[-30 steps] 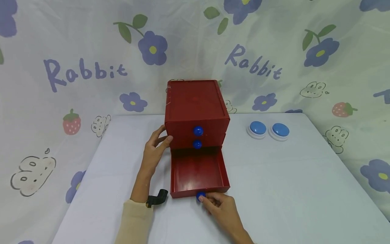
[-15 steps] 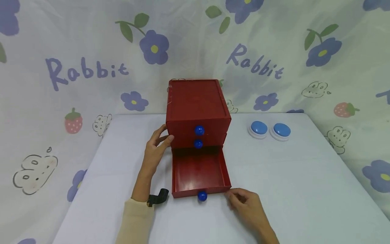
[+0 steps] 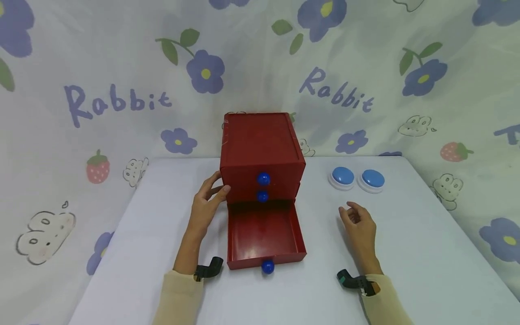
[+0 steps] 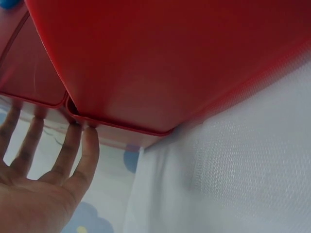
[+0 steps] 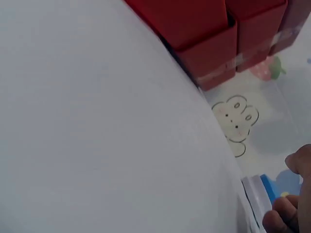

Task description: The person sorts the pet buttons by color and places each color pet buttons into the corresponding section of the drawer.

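Left hand [image 3: 203,207]: fingers spread, fairly straight, tips against the left side wall of the red drawer cabinet [image 3: 262,137], thumb at its front left edge; a flat touch, not a pinch. Right hand [image 3: 361,228]: fingers loosely bent, in the air over the right half of the white table [image 3: 426,257], right of the cabinet and well apart from it.

Cabinet stands upright near the middle of the table's far edge, front facing the person. Bottom drawer [image 3: 264,232] pulled out toward the near edge, its red floor showing; its blue knob [image 3: 267,266] sits mid-front. Two upper drawers pushed in, with the top knob [image 3: 263,178] and middle knob [image 3: 262,196], also blue, one above the other.

Two round push buttons, blue tops on white bases, near the table's far right corner: left button [image 3: 343,175] and right button [image 3: 373,178], side by side, just beyond the right hand.

Black wrist camera on each arm, left camera [image 3: 210,267] and right camera [image 3: 350,279]; beige sleeves. Patterned cloth [image 3: 260,72] behind the far edge: purple flowers, strawberries, rabbits, "Rabbit" lettering.
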`<state>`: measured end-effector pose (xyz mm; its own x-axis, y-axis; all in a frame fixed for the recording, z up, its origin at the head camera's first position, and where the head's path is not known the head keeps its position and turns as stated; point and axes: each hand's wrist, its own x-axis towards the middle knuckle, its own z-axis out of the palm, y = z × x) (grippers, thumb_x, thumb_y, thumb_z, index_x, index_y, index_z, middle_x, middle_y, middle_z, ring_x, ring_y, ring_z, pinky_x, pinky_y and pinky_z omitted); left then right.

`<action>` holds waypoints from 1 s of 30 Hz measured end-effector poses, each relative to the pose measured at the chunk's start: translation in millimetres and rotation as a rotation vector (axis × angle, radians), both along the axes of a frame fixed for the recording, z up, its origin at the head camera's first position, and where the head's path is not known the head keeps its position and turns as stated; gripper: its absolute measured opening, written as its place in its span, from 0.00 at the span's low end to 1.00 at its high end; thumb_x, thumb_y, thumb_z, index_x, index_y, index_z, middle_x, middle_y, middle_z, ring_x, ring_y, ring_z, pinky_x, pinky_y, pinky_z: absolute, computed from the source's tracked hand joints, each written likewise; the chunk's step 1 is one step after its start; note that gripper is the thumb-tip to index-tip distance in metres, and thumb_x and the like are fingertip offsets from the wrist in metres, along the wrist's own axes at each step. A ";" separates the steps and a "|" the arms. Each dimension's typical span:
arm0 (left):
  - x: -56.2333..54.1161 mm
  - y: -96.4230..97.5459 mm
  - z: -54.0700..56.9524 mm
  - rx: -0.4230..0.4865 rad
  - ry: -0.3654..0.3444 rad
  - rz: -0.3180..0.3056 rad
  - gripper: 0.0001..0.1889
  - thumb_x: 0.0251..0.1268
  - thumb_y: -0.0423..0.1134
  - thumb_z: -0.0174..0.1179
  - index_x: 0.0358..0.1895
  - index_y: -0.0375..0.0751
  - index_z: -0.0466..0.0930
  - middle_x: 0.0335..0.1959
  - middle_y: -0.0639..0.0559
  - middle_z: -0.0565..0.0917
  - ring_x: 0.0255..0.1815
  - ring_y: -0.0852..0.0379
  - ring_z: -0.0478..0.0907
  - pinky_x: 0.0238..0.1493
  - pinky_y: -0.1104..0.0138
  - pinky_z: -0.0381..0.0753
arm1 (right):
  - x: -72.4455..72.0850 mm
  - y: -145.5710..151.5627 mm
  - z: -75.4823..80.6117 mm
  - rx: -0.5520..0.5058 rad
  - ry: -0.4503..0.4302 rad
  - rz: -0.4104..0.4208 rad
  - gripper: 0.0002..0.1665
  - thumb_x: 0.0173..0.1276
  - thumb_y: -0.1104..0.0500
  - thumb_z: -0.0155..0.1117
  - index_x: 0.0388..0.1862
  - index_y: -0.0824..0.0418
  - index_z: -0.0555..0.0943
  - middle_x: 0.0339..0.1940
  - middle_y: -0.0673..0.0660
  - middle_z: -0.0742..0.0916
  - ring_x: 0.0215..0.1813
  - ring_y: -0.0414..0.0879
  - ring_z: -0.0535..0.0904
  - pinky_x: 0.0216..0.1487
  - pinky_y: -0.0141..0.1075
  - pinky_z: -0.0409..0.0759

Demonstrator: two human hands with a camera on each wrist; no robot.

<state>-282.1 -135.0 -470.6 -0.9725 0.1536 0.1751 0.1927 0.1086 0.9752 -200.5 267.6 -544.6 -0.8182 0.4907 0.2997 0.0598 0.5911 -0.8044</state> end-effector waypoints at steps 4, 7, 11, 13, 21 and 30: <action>-2.5 0.8 -10.0 -0.014 0.014 0.000 0.32 0.71 0.50 0.61 0.76 0.62 0.63 0.73 0.59 0.66 0.68 0.49 0.68 0.65 0.41 0.66 | -20.4 10.3 -3.7 0.017 -0.026 -0.020 0.32 0.69 0.48 0.68 0.64 0.67 0.76 0.42 0.58 0.76 0.43 0.48 0.70 0.44 0.37 0.68; -2.7 0.9 -11.4 -0.012 0.027 0.006 0.31 0.71 0.51 0.61 0.75 0.64 0.65 0.72 0.60 0.68 0.66 0.50 0.69 0.64 0.40 0.66 | -35.4 15.8 -3.7 0.029 -0.041 -0.028 0.37 0.68 0.47 0.70 0.66 0.69 0.73 0.43 0.60 0.72 0.43 0.50 0.68 0.44 0.40 0.66; -2.3 0.2 -10.1 -0.018 0.031 0.016 0.31 0.70 0.51 0.62 0.75 0.65 0.65 0.71 0.61 0.68 0.66 0.50 0.70 0.64 0.41 0.66 | -53.8 21.5 -2.7 0.063 -0.045 -0.043 0.41 0.66 0.46 0.71 0.67 0.72 0.70 0.45 0.63 0.70 0.44 0.53 0.66 0.44 0.43 0.65; -2.0 -0.3 -9.4 -0.024 0.030 0.021 0.31 0.70 0.52 0.62 0.75 0.65 0.65 0.72 0.61 0.68 0.65 0.51 0.70 0.65 0.41 0.65 | -61.9 23.5 -2.4 0.081 -0.052 -0.057 0.43 0.66 0.45 0.71 0.67 0.73 0.70 0.45 0.64 0.70 0.45 0.55 0.66 0.45 0.45 0.65; -1.9 -2.2 -6.5 -0.029 0.028 0.046 0.32 0.70 0.51 0.63 0.75 0.64 0.65 0.72 0.62 0.68 0.65 0.52 0.71 0.64 0.44 0.68 | -87.4 28.8 -3.0 0.118 -0.110 -0.081 0.48 0.66 0.40 0.69 0.69 0.74 0.68 0.51 0.67 0.71 0.50 0.59 0.69 0.50 0.51 0.69; -3.6 0.9 -8.3 0.001 0.028 0.020 0.31 0.72 0.47 0.62 0.76 0.60 0.64 0.73 0.59 0.67 0.66 0.48 0.69 0.63 0.45 0.68 | -98.5 36.4 -1.9 0.143 -0.167 -0.084 0.50 0.63 0.40 0.71 0.68 0.76 0.68 0.59 0.72 0.71 0.60 0.65 0.68 0.63 0.59 0.66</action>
<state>-285.8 -134.1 -478.9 -0.9700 0.1339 0.2029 0.2182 0.1119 0.9695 -299.1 303.9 -546.5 -0.8205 0.5212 0.2347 0.2389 0.6856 -0.6877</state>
